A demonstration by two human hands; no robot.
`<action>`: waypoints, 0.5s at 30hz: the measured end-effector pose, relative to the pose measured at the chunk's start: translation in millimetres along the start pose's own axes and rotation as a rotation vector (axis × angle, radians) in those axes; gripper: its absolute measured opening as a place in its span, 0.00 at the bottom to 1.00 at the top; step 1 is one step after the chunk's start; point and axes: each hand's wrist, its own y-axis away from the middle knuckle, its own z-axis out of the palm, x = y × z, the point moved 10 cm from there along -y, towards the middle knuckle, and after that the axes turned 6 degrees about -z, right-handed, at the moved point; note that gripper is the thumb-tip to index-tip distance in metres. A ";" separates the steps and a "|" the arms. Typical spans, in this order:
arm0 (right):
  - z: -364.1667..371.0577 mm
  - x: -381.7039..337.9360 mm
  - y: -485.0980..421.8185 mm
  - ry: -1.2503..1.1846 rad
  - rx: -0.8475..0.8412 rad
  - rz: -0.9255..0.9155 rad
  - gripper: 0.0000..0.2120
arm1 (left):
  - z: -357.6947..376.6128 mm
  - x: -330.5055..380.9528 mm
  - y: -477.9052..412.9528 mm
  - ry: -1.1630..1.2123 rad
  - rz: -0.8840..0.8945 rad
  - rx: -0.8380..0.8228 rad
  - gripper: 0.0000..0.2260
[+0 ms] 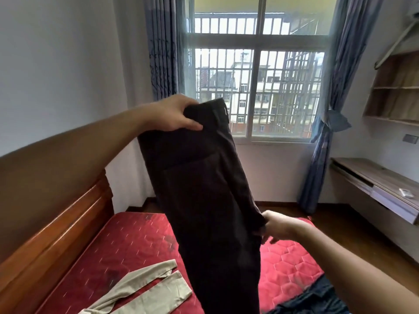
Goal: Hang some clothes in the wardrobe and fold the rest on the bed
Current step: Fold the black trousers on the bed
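Centre: dark trousers (204,189) hung over the bed, screening the red mattress (136,234) behind.
Left: wooden headboard (56,223) walled that side; beige trousers (145,288) lay near it.
Right: red mattress showed bare beside a dark blue garment (317,300).
Far: floor (328,220) was open before the desk (374,177).

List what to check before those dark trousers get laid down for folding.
1. Left hand grips the dark trousers at the waistband: ok.
2. Right hand holds their side edge lower down: ok.
3. Hems clear of the red mattress: cannot tell, out of view.
4. Bare red mattress free beyond the beige trousers: ok.
5. Beige trousers folded: not ok, legs splayed.
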 end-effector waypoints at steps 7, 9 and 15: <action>-9.8 -6.9 -0.1 -0.535 0.326 -0.177 0.18 | -34.0 -4.8 7.2 0.036 -0.014 0.057 0.09; -7.9 -26.2 -7.8 -0.749 0.367 -0.238 0.18 | -36.0 -1.5 10.6 0.034 -0.012 0.062 0.09; 19.1 -31.0 -32.0 -1.157 0.421 -0.068 0.12 | -47.7 -2.6 25.5 -0.026 -0.024 0.097 0.08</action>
